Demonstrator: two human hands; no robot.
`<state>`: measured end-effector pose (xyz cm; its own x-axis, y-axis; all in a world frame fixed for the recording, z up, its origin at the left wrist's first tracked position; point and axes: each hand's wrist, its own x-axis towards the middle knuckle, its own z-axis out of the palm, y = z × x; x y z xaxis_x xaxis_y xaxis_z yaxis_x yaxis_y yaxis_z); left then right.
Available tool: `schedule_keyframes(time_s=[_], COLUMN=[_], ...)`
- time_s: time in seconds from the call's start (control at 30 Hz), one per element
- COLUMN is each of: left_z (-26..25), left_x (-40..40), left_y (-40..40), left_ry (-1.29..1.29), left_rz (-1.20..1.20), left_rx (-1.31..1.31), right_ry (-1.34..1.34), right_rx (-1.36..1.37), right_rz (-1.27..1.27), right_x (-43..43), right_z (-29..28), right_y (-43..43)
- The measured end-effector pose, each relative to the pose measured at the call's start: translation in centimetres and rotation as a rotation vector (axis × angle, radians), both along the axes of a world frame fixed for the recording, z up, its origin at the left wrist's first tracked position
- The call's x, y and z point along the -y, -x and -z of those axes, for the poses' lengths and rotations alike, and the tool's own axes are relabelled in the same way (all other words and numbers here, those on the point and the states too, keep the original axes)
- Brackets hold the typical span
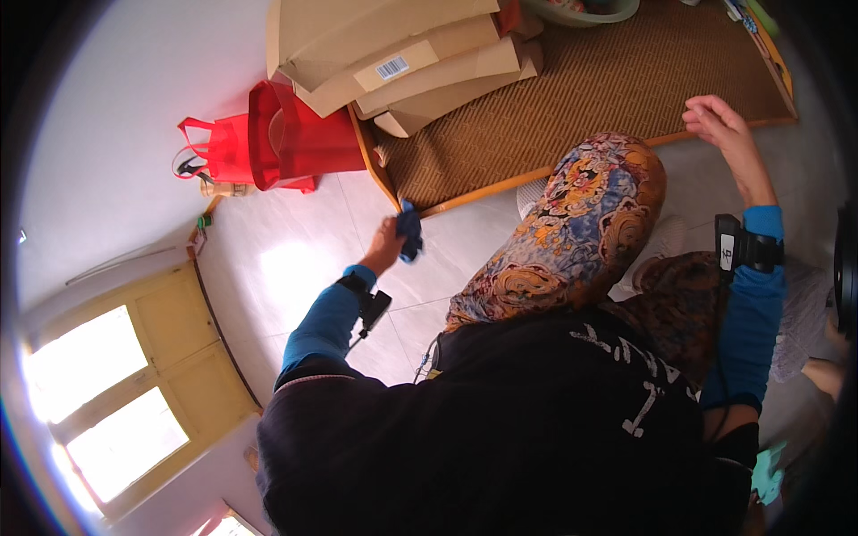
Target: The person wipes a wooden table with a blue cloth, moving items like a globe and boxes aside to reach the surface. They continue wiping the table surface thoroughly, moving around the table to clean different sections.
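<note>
My left hand [384, 245] holds a dark blue cloth [409, 232] against or beside the near left corner of a low wooden-edged platform [482, 193] with a brown woven mat [603, 74] on it. Over on the right, my right hand [720, 124] is raised near the platform's front edge, its fingers loosely bent with nothing seen in them. Between the two arms are my knees in flowered trousers. Both forearms wear blue sleeves with strapped-on black devices.
Cardboard boxes [402, 60] lie stacked on the platform, with a pale basin [590, 15] behind. Red bags [301, 141] stand at its left end by the wall. A yellow door [188, 328] is at the lower left. At the right edge, part of another person's bare limb shows.
</note>
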<state>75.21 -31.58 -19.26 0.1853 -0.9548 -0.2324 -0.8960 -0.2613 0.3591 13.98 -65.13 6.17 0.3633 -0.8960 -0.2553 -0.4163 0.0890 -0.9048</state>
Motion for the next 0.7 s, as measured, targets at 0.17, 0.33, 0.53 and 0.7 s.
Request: schedule_keyframes(time_s=[0.17, 0.33, 0.53, 0.7], left_z=[2.5, -2.0, -6.8, -6.1], left_x=[2.2, 4.9, 10.1, 17.8], left_y=[-2.3, 6.4, 9.5, 18.3], left_ry=[0.000, -0.006, -0.170, -0.191], left_rz=[-0.269, 0.054, 0.066, 0.214], left_rx=[-0.369, -0.027, -0.289, -0.467], right_ry=[-0.059, -0.127, -0.192, -0.167], right_rx=[0.028, 0.033, 0.062, 0.019], right_rz=[0.008, 0.111, 0.140, 0.044], right_x=[0.0, -2.3, -4.8, -5.8], right_z=[0.6, -0.8, -0.5, -4.6], right_y=[-2.1, -2.1, -2.4, -5.2])
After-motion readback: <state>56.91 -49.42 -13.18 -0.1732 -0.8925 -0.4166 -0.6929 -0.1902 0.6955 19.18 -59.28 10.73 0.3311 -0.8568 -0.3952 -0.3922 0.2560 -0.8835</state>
